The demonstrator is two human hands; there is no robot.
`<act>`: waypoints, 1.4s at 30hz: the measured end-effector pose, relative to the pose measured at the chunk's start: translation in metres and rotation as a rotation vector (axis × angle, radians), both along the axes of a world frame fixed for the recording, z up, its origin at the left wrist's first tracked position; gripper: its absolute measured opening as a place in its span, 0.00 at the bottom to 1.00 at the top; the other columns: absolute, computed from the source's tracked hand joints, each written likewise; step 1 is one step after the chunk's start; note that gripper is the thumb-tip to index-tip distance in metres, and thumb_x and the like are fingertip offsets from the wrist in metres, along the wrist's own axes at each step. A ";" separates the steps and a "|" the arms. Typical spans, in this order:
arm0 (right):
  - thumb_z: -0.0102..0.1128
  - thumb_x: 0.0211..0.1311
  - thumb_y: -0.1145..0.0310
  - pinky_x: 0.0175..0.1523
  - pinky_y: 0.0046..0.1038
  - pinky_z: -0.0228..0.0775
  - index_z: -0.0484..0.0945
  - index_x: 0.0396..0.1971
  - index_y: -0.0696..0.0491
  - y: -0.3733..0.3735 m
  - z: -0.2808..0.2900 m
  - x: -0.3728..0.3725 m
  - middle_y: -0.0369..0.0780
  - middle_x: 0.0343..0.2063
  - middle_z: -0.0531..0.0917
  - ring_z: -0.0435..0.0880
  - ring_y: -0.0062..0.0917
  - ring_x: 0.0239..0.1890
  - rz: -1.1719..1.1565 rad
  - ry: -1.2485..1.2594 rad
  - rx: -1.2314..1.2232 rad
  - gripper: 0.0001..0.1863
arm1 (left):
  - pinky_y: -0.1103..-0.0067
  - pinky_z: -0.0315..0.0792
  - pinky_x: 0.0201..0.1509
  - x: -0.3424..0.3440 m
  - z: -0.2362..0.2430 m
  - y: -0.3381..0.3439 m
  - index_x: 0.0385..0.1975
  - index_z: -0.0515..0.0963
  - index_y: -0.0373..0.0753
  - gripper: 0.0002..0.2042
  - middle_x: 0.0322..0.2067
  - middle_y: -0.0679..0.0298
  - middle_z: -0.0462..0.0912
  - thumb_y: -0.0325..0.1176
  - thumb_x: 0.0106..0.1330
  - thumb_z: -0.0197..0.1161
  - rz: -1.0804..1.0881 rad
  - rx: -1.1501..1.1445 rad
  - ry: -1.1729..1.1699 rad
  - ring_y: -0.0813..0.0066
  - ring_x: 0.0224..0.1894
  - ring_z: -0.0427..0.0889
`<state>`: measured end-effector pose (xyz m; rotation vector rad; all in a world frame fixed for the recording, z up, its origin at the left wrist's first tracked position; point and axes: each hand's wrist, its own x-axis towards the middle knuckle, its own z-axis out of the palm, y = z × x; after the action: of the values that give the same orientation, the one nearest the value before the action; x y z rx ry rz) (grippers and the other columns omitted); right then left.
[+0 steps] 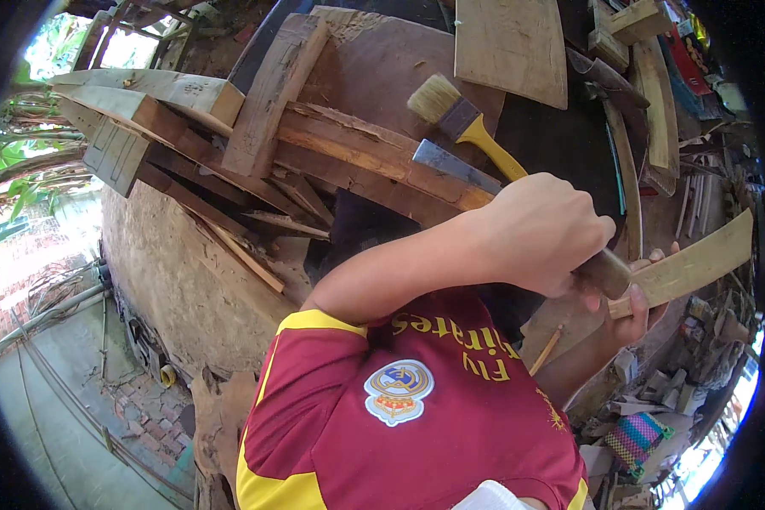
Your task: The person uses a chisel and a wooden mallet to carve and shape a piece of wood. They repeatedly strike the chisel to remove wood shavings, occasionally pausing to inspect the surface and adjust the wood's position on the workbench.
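Note:
My left hand (540, 234) comes across from the left and is closed in a fist around a chisel. The chisel's flat metal blade (455, 164) sticks out on the upper left of the fist, and its brown wooden handle (605, 274) comes out on the lower right. Beyond that handle, my right hand (633, 316) grips the near end of a pale, flat wooden strip (705, 255), its fingers around the edges. A paintbrush (463, 119) with a yellow handle and light bristles lies beside the chisel blade; the left hand hides its handle's end.
Long wooden beams (187, 127) are stacked at the left, and a rough plank (276, 93) lies across them. A wide board (510, 51) lies at the back. A pencil (550, 347) is near my right forearm. At the lower right are wood scraps and a woven, coloured basket (637, 440).

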<state>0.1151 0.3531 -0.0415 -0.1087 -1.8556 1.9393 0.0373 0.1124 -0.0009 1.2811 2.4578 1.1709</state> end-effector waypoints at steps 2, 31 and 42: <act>0.54 0.36 0.73 0.43 0.25 0.71 0.49 0.65 0.66 0.003 0.000 0.001 0.49 0.49 0.69 0.76 0.28 0.35 0.008 0.010 0.010 0.48 | 0.65 0.74 0.28 -0.002 0.002 0.000 0.24 0.77 0.37 0.18 0.18 0.55 0.79 0.45 0.42 0.72 0.020 -0.023 0.028 0.53 0.25 0.81; 0.54 0.36 0.71 0.40 0.27 0.72 0.50 0.64 0.67 0.000 0.003 -0.005 0.52 0.45 0.70 0.75 0.29 0.31 -0.021 0.011 0.008 0.48 | 0.64 0.74 0.26 0.004 0.013 -0.009 0.20 0.78 0.40 0.11 0.16 0.57 0.77 0.36 0.37 0.68 -0.008 0.079 -0.005 0.54 0.23 0.80; 0.54 0.38 0.69 0.41 0.27 0.69 0.49 0.65 0.66 0.005 0.008 -0.001 0.50 0.44 0.68 0.75 0.29 0.32 0.038 0.048 0.047 0.48 | 0.64 0.72 0.24 0.004 0.017 -0.016 0.18 0.77 0.41 0.10 0.14 0.58 0.76 0.35 0.35 0.67 0.011 0.163 -0.015 0.53 0.22 0.79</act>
<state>0.1142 0.3582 -0.0340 -0.0122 -1.8842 1.9050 0.0412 0.0963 0.0159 1.2948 2.4046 1.4043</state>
